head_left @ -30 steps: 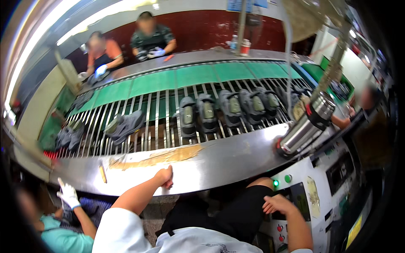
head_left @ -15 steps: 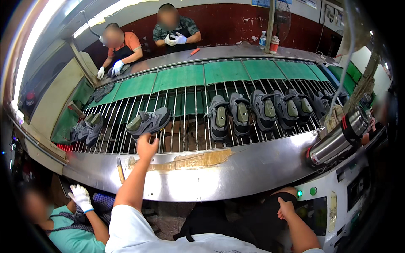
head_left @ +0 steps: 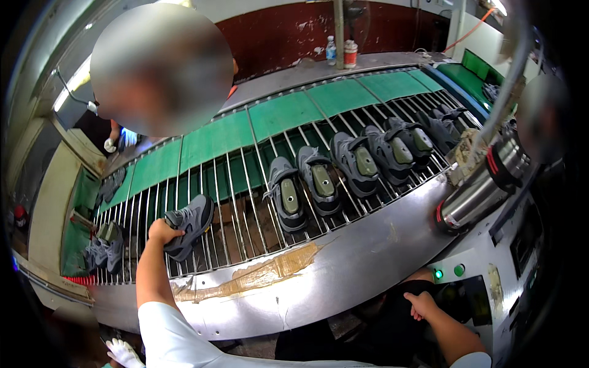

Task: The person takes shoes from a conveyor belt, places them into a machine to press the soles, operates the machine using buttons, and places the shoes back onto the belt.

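My left hand [head_left: 162, 232] is closed around the heel end of a grey and black sneaker [head_left: 195, 221], which lies at a slant on the metal-bar conveyor [head_left: 240, 208]. The hand covers the shoe's opening. Beside the white machine my right hand [head_left: 420, 305] hovers over my dark-clothed leg, its fingers curled and nothing seen in them. To the right of the held shoe, several matching sneakers stand in a row with olive shoe lasts inside; the nearest sneaker [head_left: 285, 193] has its toe pointing away from me.
More sneakers [head_left: 109, 248] sit at the conveyor's left end. Brown tape [head_left: 257, 273] covers part of the steel edge [head_left: 350, 264]. A steel thermos [head_left: 481, 184] leans at the right, above a machine panel with green buttons [head_left: 459, 270]. A co-worker's gloved hand [head_left: 124, 354] shows lower left.
My left hand has closed on the sneaker's heel; before, it was just in front of the shoe. The shoe now points more steeply away. My view has shifted; my right hand stays near my leg.
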Demonstrator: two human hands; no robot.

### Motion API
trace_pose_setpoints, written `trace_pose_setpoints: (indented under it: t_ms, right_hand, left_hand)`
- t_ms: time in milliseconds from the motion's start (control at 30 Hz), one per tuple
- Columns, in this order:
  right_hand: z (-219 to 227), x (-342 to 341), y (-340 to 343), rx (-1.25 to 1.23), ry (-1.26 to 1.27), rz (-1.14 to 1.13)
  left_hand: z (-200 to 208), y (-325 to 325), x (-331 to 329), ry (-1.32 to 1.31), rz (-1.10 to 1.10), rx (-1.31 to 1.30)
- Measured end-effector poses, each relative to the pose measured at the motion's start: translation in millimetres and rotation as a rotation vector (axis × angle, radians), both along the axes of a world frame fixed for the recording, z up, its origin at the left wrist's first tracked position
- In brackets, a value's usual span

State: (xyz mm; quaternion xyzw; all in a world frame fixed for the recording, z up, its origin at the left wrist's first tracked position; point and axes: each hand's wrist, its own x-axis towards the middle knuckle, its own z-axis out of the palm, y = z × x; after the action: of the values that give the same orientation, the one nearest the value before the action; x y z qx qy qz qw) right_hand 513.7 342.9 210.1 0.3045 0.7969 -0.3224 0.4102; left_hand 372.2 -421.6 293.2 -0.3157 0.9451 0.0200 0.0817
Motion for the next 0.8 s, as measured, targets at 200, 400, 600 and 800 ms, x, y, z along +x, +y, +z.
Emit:
trace_pose_setpoints:
  t_ms: [200,400,600,800]
  right_hand:
    - [15.3,9.1,-25.3,0.007,0.063,0.313]
    - [59.0,84.8,-88.8,-0.501,0.899,0.194]
    - [81.2,111.8,-108.7,-1.186,1.044,-0.118]
    - [79.6,136.0,-26.4,-1.055,1.243,-0.775]
  left_hand:
    - [66.9,81.3,2.8,-0.038,-0.033,-0.041]
    - [97.2,189.8,90.9,0.213,-0.157,0.572]
    - [44.9,372.8,196.4,0.388,-0.172,1.599]
    - [43.8,552.4,194.6,-0.043,-0.395,1.66]
